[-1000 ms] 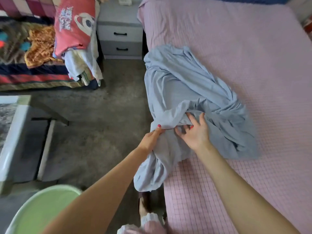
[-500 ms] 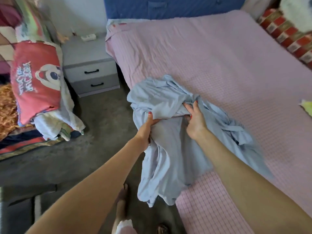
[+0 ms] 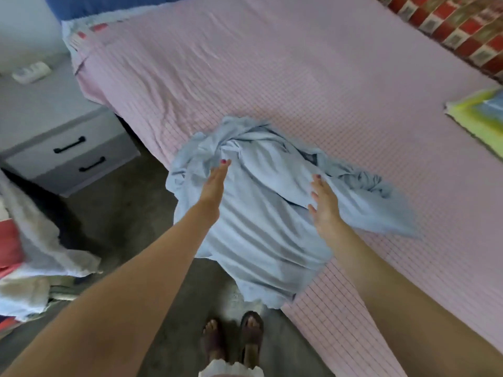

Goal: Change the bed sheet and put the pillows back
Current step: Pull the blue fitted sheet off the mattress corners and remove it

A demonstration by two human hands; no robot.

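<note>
A crumpled light-blue sheet [image 3: 261, 227] lies bunched on the near-left edge of the bed [image 3: 299, 77], which is covered in pink checked fabric. Part of the sheet hangs over the side toward the floor. My left hand [image 3: 215, 183] is stretched out flat with its fingers straight, against the sheet's left side. My right hand [image 3: 324, 202] rests on the sheet's right side with its fingers apart. Neither hand grips the cloth. No pillow lies on the pink cover near my hands.
A grey two-drawer nightstand [image 3: 68, 148] stands left of the bed with a white object [image 3: 31, 72] on top. Piled bedding [image 3: 27, 254] sits at the far left. A red patchwork pillow [image 3: 462, 31] and a yellow-green cloth [image 3: 479, 115] lie along the bed's right side. My sandalled feet [image 3: 234, 336] stand on the grey floor.
Both hands held folds of the blue sheet before; now they are flat and apart, and the sheet lies bunched further up the bed. The view has swung right and toward the headboard.
</note>
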